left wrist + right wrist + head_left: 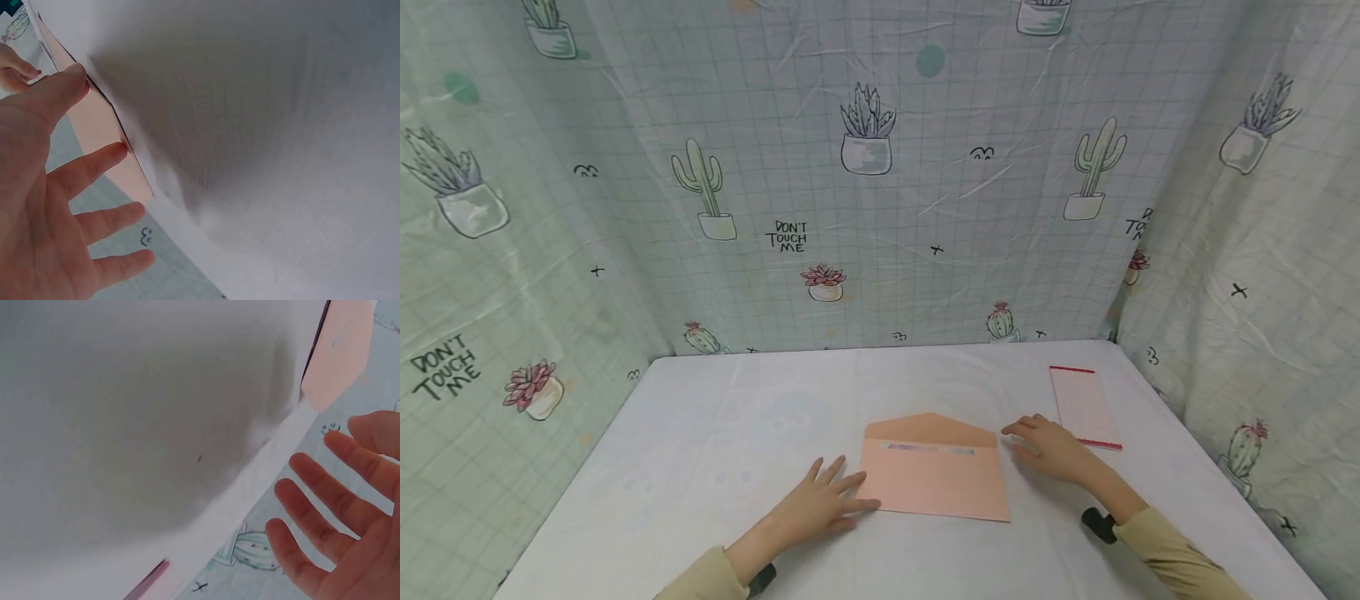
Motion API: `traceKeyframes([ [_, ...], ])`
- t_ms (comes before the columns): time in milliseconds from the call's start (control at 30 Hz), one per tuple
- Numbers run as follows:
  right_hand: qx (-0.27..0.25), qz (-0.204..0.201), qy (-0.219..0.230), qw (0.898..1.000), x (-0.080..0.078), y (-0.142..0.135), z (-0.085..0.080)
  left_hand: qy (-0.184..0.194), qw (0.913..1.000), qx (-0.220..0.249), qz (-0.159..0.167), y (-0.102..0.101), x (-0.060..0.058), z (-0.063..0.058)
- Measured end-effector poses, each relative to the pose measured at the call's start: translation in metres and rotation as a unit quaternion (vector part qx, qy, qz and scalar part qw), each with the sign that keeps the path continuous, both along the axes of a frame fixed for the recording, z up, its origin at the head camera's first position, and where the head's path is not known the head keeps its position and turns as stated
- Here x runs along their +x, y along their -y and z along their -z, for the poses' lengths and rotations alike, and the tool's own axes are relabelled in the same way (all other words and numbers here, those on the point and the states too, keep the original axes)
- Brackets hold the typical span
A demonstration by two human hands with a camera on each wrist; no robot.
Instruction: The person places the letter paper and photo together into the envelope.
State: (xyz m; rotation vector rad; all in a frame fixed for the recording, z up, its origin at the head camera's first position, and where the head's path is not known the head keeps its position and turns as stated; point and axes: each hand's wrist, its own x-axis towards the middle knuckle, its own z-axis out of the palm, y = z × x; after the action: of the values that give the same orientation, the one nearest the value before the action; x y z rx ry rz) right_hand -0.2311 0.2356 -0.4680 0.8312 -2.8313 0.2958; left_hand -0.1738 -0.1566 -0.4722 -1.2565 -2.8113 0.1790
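A peach envelope point(934, 483) lies on the white table with its pointed flap point(931, 428) unfolded toward the back. Just below the flap, a thin bluish strip point(927, 448) shows along the envelope's mouth. My left hand point(816, 508) has its fingers spread, with thumb and index finger touching the envelope's left edge; the left wrist view shows the thumb and a finger on that edge point(94, 125). My right hand point(1051, 448) hovers or rests by the upper right corner, fingers loosely extended and holding nothing. In the right wrist view its fingers point(325, 503) are apart from the envelope.
A pale pink pad or packet point(1084, 407) with red bands at both ends lies at the table's back right, beyond my right hand. Cloth curtains point(865, 208) printed with cacti enclose the white table point(760, 408) at the back and both sides.
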Motion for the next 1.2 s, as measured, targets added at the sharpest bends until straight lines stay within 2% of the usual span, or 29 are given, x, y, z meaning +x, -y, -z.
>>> traceKeyframes([
  [167,-0.008,0.043,-0.016,0.999,-0.003,-0.013,-0.004,-0.003,1.0,-0.009,0.0,0.0,0.003,0.0],
  [367,0.014,0.09,-0.04,0.995,-0.008,-0.032,-0.007,-0.009,0.9999,-0.005,0.003,0.001,0.004,-0.001],
  [533,0.039,0.145,-0.053,0.987,-0.014,-0.053,-0.004,-0.011,0.9999,-0.001,0.006,0.002,0.003,-0.001],
  [700,0.075,0.195,-0.045,0.977,-0.021,-0.073,-0.004,-0.002,1.0,0.002,0.008,0.001,0.001,-0.002],
  [867,0.093,0.212,-0.038,0.972,-0.036,-0.089,-0.006,0.005,1.0,0.002,0.004,0.001,0.001,-0.004],
  [1200,0.093,0.211,0.04,0.972,-0.073,-0.105,0.002,0.012,0.9999,0.005,-0.002,0.001,0.001,-0.002],
])
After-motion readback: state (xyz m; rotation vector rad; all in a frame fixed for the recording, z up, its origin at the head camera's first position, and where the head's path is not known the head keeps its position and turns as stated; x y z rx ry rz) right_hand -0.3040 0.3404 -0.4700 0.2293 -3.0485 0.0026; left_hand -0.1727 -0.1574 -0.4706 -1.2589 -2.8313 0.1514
